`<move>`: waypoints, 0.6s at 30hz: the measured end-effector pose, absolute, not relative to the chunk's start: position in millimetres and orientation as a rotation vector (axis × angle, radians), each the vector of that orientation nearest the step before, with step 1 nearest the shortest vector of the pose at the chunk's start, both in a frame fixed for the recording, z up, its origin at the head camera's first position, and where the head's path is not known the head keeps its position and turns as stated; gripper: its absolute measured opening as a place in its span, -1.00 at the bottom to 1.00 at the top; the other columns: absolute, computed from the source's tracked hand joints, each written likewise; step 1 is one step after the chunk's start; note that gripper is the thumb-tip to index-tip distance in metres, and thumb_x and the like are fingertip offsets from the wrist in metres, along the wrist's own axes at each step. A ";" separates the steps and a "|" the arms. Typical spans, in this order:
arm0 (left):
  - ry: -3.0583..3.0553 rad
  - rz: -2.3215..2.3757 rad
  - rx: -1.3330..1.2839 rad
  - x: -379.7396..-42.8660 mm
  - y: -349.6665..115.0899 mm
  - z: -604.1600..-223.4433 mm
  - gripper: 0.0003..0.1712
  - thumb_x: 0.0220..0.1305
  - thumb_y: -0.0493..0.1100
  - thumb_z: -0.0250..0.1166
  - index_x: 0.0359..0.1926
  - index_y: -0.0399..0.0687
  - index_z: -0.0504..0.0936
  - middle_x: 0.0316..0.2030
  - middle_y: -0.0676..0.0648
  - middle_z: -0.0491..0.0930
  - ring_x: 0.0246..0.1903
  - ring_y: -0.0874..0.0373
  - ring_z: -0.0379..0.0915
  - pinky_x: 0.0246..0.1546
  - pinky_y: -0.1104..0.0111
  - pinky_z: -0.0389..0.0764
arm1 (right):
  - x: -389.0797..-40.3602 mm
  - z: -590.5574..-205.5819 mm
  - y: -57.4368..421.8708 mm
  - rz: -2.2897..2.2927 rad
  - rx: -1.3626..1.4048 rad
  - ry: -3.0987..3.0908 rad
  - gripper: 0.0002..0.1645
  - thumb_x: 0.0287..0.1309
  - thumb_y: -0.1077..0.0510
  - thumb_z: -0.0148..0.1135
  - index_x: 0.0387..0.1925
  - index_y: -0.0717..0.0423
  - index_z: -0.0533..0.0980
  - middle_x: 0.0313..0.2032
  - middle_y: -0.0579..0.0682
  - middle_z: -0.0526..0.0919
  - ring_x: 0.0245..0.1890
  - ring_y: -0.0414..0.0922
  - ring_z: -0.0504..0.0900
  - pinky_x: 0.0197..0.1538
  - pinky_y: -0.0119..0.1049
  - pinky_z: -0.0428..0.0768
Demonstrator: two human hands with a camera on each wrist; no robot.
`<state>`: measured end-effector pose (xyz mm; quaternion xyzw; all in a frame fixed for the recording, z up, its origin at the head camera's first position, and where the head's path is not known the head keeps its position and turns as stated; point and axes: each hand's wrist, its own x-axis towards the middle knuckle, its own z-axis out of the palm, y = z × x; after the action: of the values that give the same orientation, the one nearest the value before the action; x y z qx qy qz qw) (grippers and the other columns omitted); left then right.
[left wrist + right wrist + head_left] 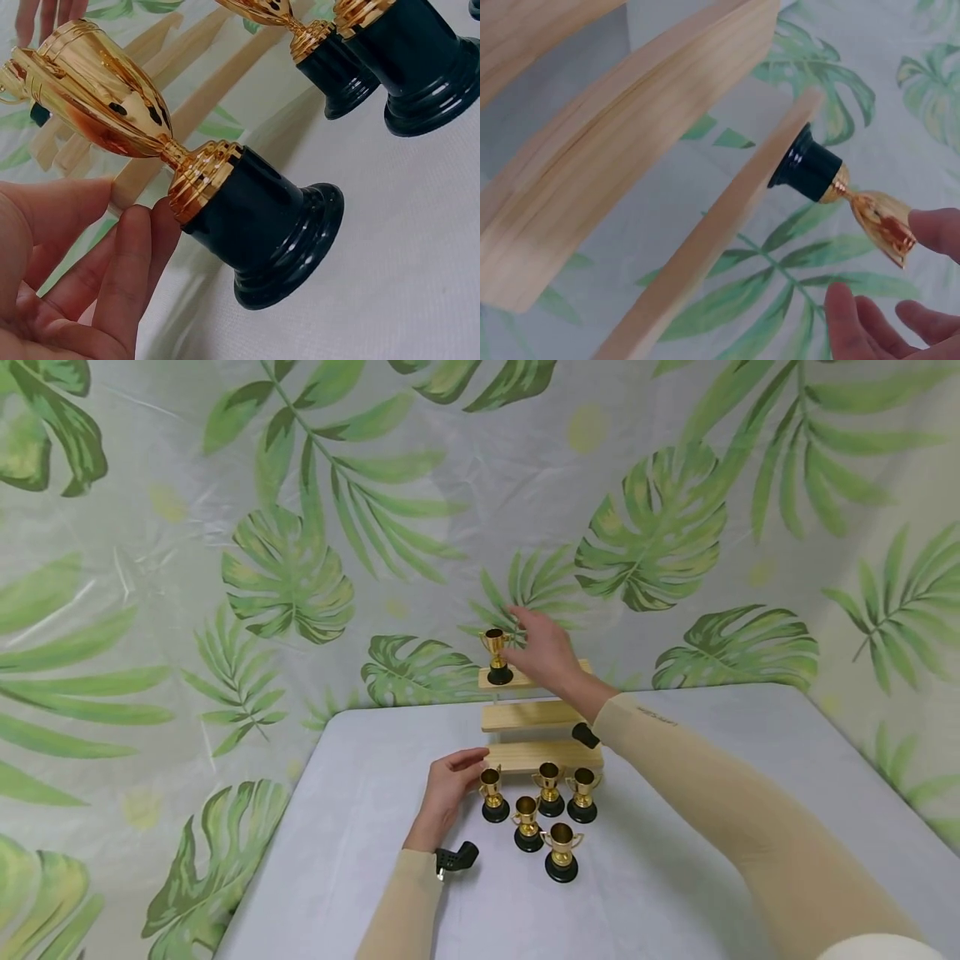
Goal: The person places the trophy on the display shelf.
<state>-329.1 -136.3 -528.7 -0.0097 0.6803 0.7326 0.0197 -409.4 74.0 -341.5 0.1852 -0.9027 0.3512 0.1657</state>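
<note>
A small gold trophy cup (496, 653) with a black base stands upright at the left end of the top step of a three-step wooden display stand (525, 717). My right hand (546, 647) is beside this cup, fingers spread apart. In the right wrist view its thumb is at the rim of the trophy (881, 225), and whether it touches cannot be told. My left hand (447, 789) pinches the left end of the bottom step (129, 191) between thumb and fingers. Close by that hand, another trophy (247, 202) stands on the table.
Several more matching trophies (561, 852) stand on the white-covered table (660, 877) in front of the stand. A leaf-patterned sheet (420, 527) hangs right behind the table. Black wrist cameras (459, 857) sit on both wrists.
</note>
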 end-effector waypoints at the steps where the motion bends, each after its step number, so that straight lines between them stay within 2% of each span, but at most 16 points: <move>1: 2.115 2.270 -0.037 -329.1 -136.4 -528.9 -0.72 0.27 -0.31 0.40 0.01 -0.16 0.76 -0.05 -0.16 0.71 -0.17 0.13 0.67 -0.22 0.35 0.68 | -408.2 -341.1 76.2 0.987 0.525 -2.580 -0.13 0.22 0.07 0.37 0.50 0.02 0.24 0.27 0.18 0.47 0.11 0.10 0.55 -0.02 0.04 0.58; 7: 2.128 2.255 -0.043 -328.9 -136.0 -529.2 -0.71 0.27 -0.28 0.41 0.02 -0.16 0.75 -0.06 -0.14 0.72 -0.17 0.13 0.67 -0.22 0.35 0.68 | -398.4 -336.9 89.3 0.936 0.510 -2.608 -0.14 0.23 -0.03 0.39 0.49 0.01 0.28 0.25 0.16 0.47 0.06 0.09 0.59 -0.03 0.02 0.60; 18: 2.132 2.267 -0.065 -328.7 -134.8 -529.6 -0.72 0.24 -0.28 0.43 0.00 -0.15 0.76 -0.05 -0.13 0.72 -0.15 0.12 0.67 -0.21 0.35 0.68 | -380.0 -338.5 111.0 0.970 0.552 -2.607 -0.21 0.20 0.00 0.41 0.42 0.02 0.37 0.11 0.11 0.57 -0.03 0.06 0.60 -0.06 0.00 0.59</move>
<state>-328.7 -134.8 -529.6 -0.0208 0.6848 0.7283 0.0144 -380.0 111.0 -338.5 0.1924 -0.9085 0.3381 0.1525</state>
